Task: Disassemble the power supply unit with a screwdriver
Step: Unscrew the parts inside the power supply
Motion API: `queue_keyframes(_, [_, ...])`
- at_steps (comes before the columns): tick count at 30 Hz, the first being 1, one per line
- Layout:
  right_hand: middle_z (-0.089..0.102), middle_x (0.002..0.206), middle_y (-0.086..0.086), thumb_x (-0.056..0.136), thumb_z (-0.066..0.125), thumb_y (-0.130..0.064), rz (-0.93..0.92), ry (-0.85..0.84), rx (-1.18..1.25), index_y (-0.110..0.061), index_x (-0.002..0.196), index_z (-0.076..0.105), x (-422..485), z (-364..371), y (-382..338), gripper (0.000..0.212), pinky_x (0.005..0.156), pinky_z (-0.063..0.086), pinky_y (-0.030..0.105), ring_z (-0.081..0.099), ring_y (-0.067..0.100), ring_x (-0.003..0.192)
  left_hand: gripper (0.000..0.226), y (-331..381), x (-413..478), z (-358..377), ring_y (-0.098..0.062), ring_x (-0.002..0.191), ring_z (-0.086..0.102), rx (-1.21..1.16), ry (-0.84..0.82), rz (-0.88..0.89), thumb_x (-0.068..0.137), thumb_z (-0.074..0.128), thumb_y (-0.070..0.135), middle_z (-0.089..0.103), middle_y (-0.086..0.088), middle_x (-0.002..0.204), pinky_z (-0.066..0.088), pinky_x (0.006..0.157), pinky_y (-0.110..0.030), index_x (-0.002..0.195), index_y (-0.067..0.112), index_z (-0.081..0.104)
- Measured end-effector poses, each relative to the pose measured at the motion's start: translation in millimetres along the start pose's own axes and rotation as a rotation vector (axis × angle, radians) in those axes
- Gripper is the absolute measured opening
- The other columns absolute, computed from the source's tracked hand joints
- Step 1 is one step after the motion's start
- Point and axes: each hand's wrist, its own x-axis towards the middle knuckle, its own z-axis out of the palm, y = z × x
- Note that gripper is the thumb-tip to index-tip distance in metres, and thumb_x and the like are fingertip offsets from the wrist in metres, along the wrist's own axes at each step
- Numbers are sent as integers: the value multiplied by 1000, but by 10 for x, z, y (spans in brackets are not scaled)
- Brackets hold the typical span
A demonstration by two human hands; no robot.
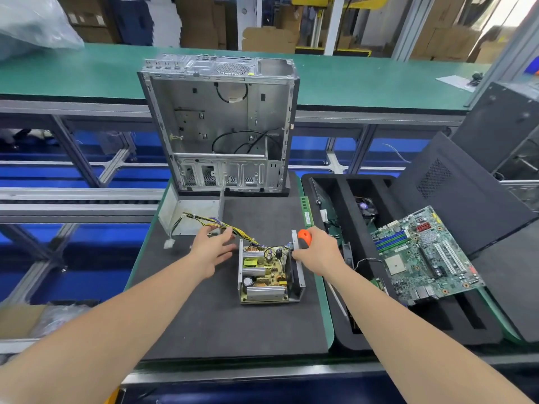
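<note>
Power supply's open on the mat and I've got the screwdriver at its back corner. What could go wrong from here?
1. The board in the power supply is bare. A slip of the screwdriver in the right hand could gouge parts or touch the big capacitor, which may hold charge.
2. The left hand is open by the cables, not bracing the power supply, so it might slide on the mat.
3. The cables trail leftward and could snag.

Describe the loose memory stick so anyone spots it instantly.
Start at the upright computer case at the black mat's far end. From its base, follow the mat's right edge to the memory stick: a narrow green strip, far slimmer than the motherboard.
</note>
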Motion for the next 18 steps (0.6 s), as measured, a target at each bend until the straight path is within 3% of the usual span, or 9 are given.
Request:
queue_keyframes(2, [54,86,3,87,76,-18,-61,91,-43,-12,91,58,-24,-51,-58,19,65,37,30,50,24,80,50,-74,-12,-67,-30,109,72,44,-13,11,102,68,21,70,-12,125,58,91,-39,145,19,42])
queue_keyframes(5, [43,66,3,86,69,-14,-163,176,-23,-10,69,42,-82,-151,-266,32,57,34,32,37,21,62,43,-168,-34,-176,-31,107,71,145,-12,43,102,66,14,69,-16,126,59,86,-38,142,17,49])
queue_keyframes(10, [51,60,8,77,66,-22,-362,235,39,-8,63,47,-232,-338,-779,28,57,40,36,39,21,58,25,-191,-113,-450,-30,104,72,431,-22,155,100,63,8,74,-11,115,59,89,-42,123,18,65])
queue_keyframes(14, [47,60,-5,74,62,-46,-439,333,-49,-19,61,41,-364,-374,-1091,37,53,36,31,49,17,58,19,-202,-251,-659,-21,94,74,586,18,306,96,68,12,78,5,93,61,86,-40,98,30,74])
queue_keyframes(18, [55,58,-8,78,64,-54,-450,256,-130,-21,63,48,-432,-264,-1217,39,59,46,31,57,19,70,32,-246,-418,-698,-12,94,73,673,-193,504,90,68,4,77,11,95,57,90,-34,97,35,73])
